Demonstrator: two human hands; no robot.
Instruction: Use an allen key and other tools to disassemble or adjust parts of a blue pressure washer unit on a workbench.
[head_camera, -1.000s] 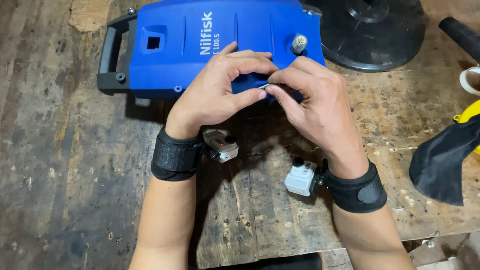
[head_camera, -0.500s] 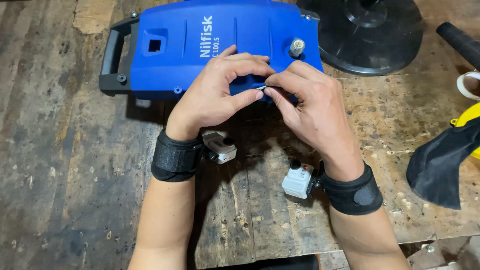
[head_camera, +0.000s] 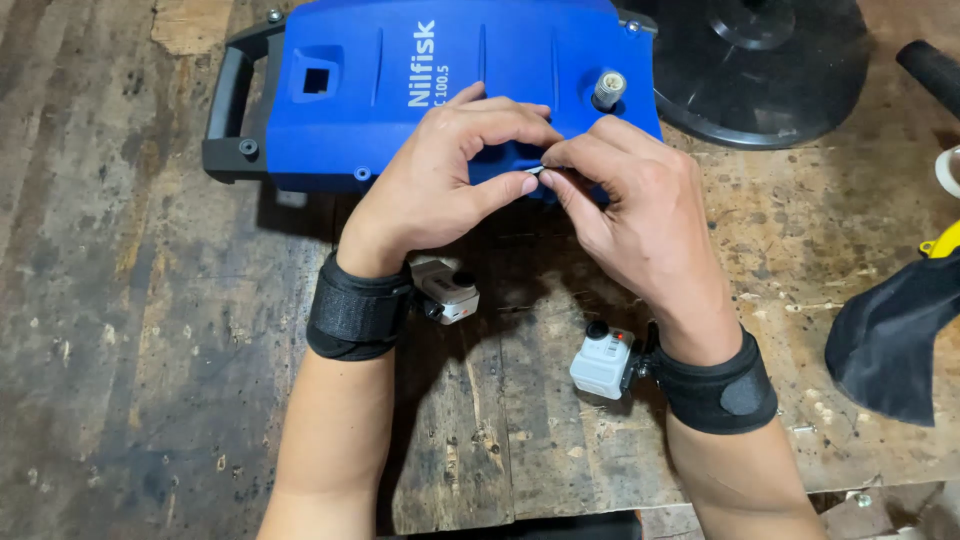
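Both hands met over the near edge of a blue pressure-washer housing (head_camera: 470, 90) that lay flat toward the far edge of a worn wooden workbench (head_camera: 130, 330). The left hand (head_camera: 450, 180) curled with thumb and forefinger pinched narrow, and the right hand (head_camera: 630, 200) faced it, its fingertips (head_camera: 560, 165) closed against the same spot. Between them sat a small pale part (head_camera: 535, 172), too tiny to identify; it was gripped at the fingertips of both hands, just above the housing's near rim. A metal fitting (head_camera: 608, 88) stood up from the housing just beyond the right hand. The housing's black handle (head_camera: 232, 115) pointed toward the left edge of the bench. Each wrist wore a black strap (head_camera: 358, 312) with a small camera (head_camera: 447, 290) mounted on it; the right wrist's camera (head_camera: 603, 362) was pale grey. A black round base (head_camera: 770, 70) rested at the far right corner, and a dark cloth (head_camera: 900, 340) lay at the right edge
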